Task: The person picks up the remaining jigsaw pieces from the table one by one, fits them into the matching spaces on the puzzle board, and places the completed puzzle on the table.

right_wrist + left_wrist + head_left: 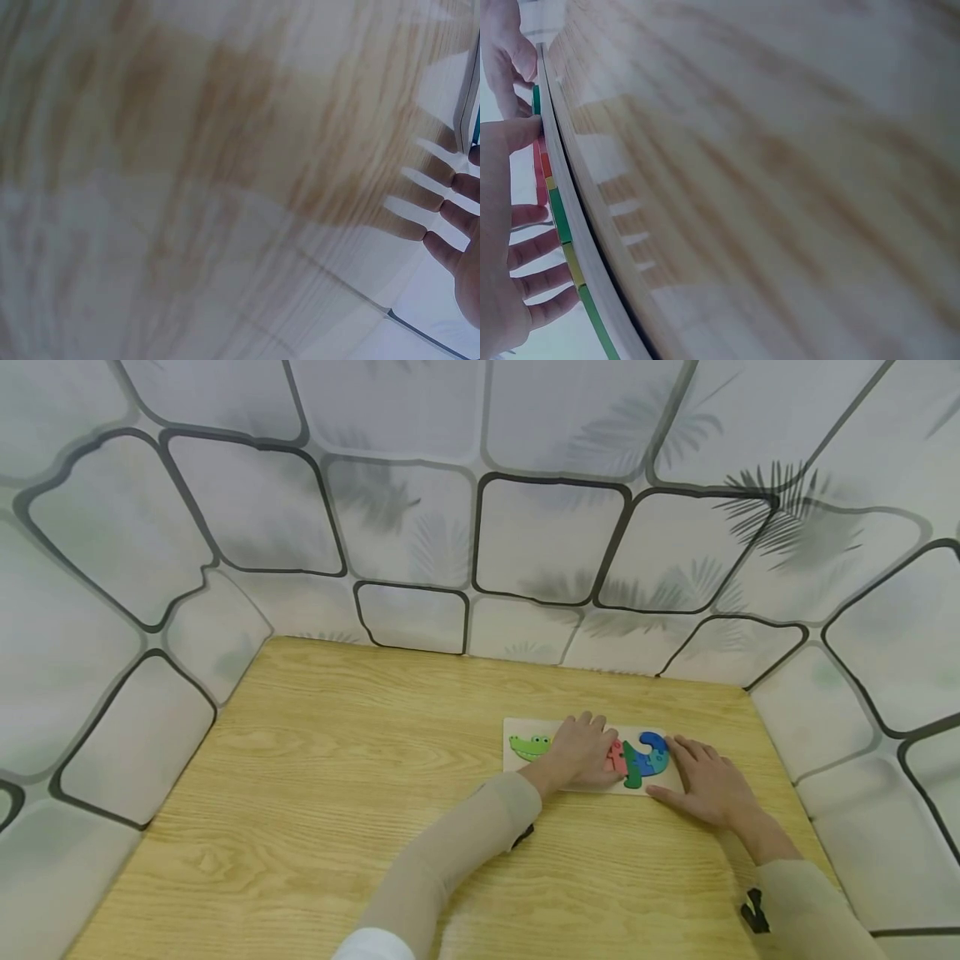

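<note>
A flat wooden puzzle board (513,763) lies on the table, with colourful crocodile pieces on it. At its left end is the green crocodile head (529,747); at the right, the blue curled tail (655,755) and a green leg (632,767). My left hand (576,752) rests over the middle of the pieces with fingers extended, hiding much of the body. Beside its thumb a red piece (617,758) shows; in the left wrist view a red piece (540,176) seems to stand slightly proud. My right hand (708,779) lies spread at the board's right end, fingertips near its edge.
The wood-grain table (337,793) extends left and in front of the board. Patterned panels (420,527) rise along the back and both sides. A dark strap end (754,912) hangs by the right sleeve.
</note>
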